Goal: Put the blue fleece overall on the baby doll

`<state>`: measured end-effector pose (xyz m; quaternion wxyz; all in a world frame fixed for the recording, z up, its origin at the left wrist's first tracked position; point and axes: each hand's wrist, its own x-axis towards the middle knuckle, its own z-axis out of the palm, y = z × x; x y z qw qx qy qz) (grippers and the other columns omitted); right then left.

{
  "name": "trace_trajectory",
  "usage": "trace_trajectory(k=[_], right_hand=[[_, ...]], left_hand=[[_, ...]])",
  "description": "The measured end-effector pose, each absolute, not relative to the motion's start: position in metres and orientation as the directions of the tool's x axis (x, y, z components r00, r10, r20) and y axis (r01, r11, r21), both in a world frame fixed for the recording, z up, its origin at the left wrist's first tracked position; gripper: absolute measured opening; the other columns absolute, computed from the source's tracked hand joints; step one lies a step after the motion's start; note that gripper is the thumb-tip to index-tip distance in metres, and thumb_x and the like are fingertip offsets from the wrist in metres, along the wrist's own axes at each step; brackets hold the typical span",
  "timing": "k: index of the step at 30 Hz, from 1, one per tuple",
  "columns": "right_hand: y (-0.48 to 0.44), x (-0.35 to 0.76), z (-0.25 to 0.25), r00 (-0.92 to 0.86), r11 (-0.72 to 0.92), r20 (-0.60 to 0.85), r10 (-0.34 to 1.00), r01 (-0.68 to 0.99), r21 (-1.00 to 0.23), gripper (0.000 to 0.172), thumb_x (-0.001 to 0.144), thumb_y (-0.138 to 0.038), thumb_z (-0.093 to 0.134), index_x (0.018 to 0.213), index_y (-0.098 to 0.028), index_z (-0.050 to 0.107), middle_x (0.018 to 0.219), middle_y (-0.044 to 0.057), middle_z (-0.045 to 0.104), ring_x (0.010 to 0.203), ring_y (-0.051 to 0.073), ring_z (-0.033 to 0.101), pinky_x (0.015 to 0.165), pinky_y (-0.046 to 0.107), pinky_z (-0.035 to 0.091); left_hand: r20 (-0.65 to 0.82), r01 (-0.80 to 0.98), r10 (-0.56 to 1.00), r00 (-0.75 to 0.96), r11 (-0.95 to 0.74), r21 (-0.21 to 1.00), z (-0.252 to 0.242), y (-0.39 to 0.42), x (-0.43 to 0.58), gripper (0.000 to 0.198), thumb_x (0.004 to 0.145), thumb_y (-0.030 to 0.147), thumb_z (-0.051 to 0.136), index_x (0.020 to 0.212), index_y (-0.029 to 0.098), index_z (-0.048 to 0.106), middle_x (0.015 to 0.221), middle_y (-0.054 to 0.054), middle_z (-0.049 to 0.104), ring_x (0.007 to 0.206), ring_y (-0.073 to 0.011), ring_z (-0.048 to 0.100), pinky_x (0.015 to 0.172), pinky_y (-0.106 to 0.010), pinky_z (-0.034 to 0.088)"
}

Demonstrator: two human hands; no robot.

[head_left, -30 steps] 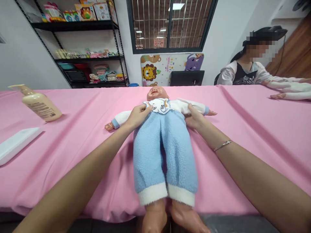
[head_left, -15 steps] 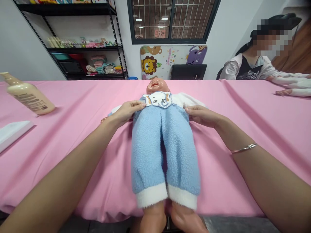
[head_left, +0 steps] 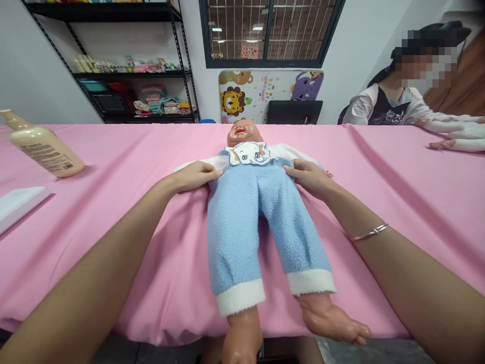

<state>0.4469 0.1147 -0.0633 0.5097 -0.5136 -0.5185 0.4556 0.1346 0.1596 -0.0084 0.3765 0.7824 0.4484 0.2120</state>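
The left hand (head_left: 195,176) and right hand (head_left: 308,179) are both resting on a baby doll (head_left: 237,227), one on each side of its waist. Neither is clenched; the fingers lie fairly flat and point inward, but from this head view I can't tell if they're pinching any fabric. The doll lies on its back in the middle of the desk (head_left: 113,263), which has a pink cloth (head_left: 159,151) over it, with its head away from the person. It's wearing fuzzy blue trousers (head_left: 273,222) and a white top with an elephant bib (head_left: 248,153). Its legs are apart, and its bare feet reach the near edge of the desk, one hanging past it. My guess is the hands sit at the waist to keep the doll steady on that slippery cloth.

Off to the left, a lotion bottle (head_left: 45,149) lies on its side near a flat white pad (head_left: 18,205), both within easy reach but apart from the doll. Behind the desk there's a shelf (head_left: 129,76) of baby stuff and a cartoon animal mat (head_left: 265,91). Over on the right, a co-worker (head_left: 390,106) has one hand (head_left: 441,145) resting on the desk's far edge.
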Motion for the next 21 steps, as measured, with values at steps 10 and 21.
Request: trace_trajectory(k=[10, 21], right_hand=[[0.113, 0.427, -0.056, 0.062, 0.064, 0.063, 0.996, -0.016, -0.998, 0.019, 0.084, -0.03, 0.064, 0.089, -0.015, 0.055, 0.09, 0.003, 0.061, 0.081, 0.009, 0.055, 0.071, 0.019, 0.044], [0.112, 0.419, -0.061, 0.117, 0.198, 0.222, 0.968, 0.187, -0.962, 0.028, 0.083, -0.041, 0.065, 0.091, -0.017, 0.056, 0.106, 0.007, 0.057, 0.1, 0.014, 0.051, 0.088, 0.027, 0.05]], left_hand=[[0.145, 0.109, 0.816, 0.559, -0.246, 0.963, -0.036, 0.162, 0.152, 0.032, 0.053, 0.012, 0.065, 0.082, 0.016, 0.053, 0.087, -0.001, 0.059, 0.083, -0.0137, 0.056, 0.078, -0.025, 0.044], [0.147, 0.067, 0.859, 0.49, -0.205, 0.976, -0.052, 0.17, 0.161, 0.024, 0.057, 0.008, 0.053, 0.078, 0.016, 0.06, 0.076, 0.0, 0.058, 0.067, -0.0103, 0.051, 0.062, -0.022, 0.039]])
